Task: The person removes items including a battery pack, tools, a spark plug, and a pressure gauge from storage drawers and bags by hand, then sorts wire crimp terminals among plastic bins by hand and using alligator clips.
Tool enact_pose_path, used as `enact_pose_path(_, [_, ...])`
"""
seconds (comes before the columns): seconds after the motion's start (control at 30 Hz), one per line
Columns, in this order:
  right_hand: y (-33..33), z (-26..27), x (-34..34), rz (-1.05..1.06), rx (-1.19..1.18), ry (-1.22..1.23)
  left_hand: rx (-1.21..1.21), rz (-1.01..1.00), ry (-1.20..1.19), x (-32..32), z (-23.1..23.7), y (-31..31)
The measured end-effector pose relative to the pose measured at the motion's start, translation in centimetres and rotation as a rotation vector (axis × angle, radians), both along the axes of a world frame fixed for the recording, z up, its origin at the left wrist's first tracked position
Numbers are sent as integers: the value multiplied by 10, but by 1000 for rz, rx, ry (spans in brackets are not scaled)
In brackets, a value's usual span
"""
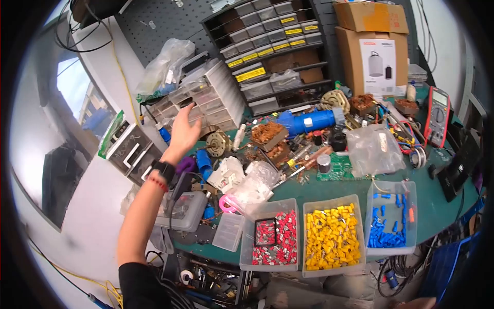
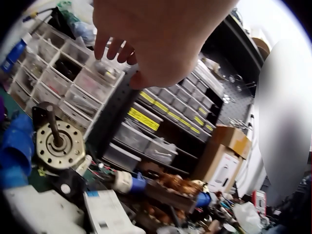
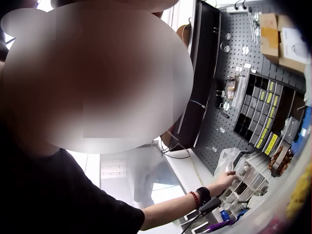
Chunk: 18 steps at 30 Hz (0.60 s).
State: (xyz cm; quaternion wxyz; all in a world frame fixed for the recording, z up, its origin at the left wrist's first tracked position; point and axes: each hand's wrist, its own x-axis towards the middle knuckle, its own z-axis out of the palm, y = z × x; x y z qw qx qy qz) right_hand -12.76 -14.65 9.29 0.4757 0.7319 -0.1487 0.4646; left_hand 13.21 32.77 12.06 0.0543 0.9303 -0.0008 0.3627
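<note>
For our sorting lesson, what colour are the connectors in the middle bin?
Yellow connectors, clearest in the head view.

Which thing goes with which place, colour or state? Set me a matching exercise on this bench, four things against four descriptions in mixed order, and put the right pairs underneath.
Column one
1. left hand
2. multimeter
3. yellow connectors
4. cardboard boxes

Column two
A. red edges round a grey face
B. stacked, one on top of the other
C. held out at the white-sided drawer cabinet
D. lying in the middle bin of three at the front of the bench

Right pairs: 1-C, 2-A, 3-D, 4-B
</note>
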Motion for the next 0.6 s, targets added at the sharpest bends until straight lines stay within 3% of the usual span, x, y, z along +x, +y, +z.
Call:
enact_pose_path(0.03, [15,0,2,-375,80,299,11,20,-7,13,0,13])
enact_pose_path(0.07, [4,-25,14,-579,155,378,17,68,-15,28,1,22])
enact_pose_path(0.1, [-11,-9,6,-263,-261,510,24,110,-27,42,2,30])
enact_pose_path(0.17, [-5,-49,29,-259,-101,231,67,143,-45,69,4,45])
enact_pose_path(0.2, [-5,-61,41,-254,-91,222,161,136,-93,84,4,55])
enact_pose_path(0.3, [-10,-81,66,22,111,200,309,192,-108,105,15,46])
enact_pose_path(0.33, [-10,-84,74,111,176,195,407,156,-214,115,16,47])
enact_pose_path(0.43, [-11,-96,93,372,376,190,472,241,-190,132,28,53])
enact_pose_path(0.6, [-8,-109,111,803,722,185,550,211,-173,140,32,69])
